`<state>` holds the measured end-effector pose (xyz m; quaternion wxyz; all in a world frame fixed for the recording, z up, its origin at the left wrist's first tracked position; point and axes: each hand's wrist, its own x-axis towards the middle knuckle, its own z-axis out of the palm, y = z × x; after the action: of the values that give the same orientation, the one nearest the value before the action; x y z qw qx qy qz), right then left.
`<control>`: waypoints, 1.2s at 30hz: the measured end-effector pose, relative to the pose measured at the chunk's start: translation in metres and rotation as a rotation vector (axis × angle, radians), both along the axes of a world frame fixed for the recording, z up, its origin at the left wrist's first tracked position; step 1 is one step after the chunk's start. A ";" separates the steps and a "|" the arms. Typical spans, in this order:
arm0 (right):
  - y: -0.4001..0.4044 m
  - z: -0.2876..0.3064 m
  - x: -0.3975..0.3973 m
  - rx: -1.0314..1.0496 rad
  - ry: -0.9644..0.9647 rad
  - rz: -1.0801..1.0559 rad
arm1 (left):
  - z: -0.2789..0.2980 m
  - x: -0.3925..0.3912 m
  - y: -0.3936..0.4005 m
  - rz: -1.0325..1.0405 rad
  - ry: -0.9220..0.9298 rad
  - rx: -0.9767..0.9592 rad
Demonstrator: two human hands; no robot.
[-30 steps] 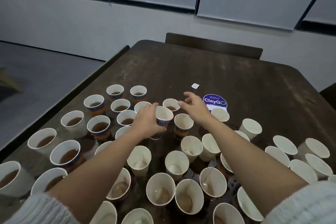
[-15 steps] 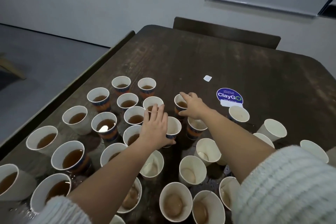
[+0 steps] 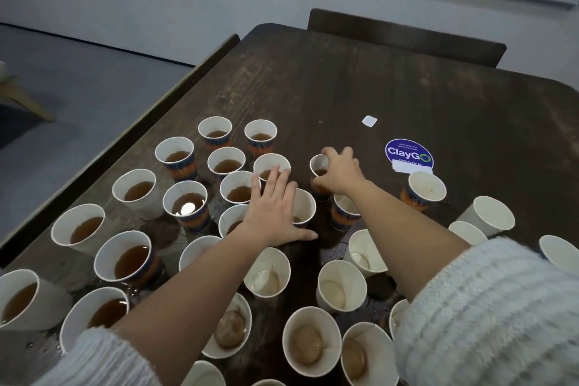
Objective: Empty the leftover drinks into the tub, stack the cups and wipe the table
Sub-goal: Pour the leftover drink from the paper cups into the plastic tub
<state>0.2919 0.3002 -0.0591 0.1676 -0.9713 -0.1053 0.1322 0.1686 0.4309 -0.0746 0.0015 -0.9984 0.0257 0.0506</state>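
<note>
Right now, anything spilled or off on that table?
Yes. The dark wooden table is wet between the white paper cups, with droplets near the right forearm and a puddle by the brown-filled cups at left. No cup looks tipped over.

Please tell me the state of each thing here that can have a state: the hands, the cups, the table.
Right hand: fingers curled round a cup with brown drink.
Left hand: flat, fingers straight, holding nothing.
Left cups: upright, holding brown drink.
Near cups: upright, only dregs.
Table: wet between cups.
</note>
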 end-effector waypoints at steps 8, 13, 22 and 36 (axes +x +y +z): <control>-0.006 0.015 -0.004 0.112 -0.087 0.023 | 0.010 0.003 -0.005 0.057 0.012 -0.192; -0.016 0.052 -0.014 0.224 -0.169 0.081 | 0.033 0.009 -0.012 0.152 -0.167 -0.595; -0.061 0.128 -0.058 0.399 -0.297 0.182 | 0.069 0.011 -0.072 0.222 -0.309 -1.098; -0.248 0.157 -0.136 0.929 -0.280 -0.096 | 0.118 -0.032 -0.255 -0.023 -0.306 -1.395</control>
<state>0.1559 0.0519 0.0975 0.5735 -0.8060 -0.1297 -0.0684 0.1366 0.1761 0.0438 -0.6336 -0.7621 0.0622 -0.1182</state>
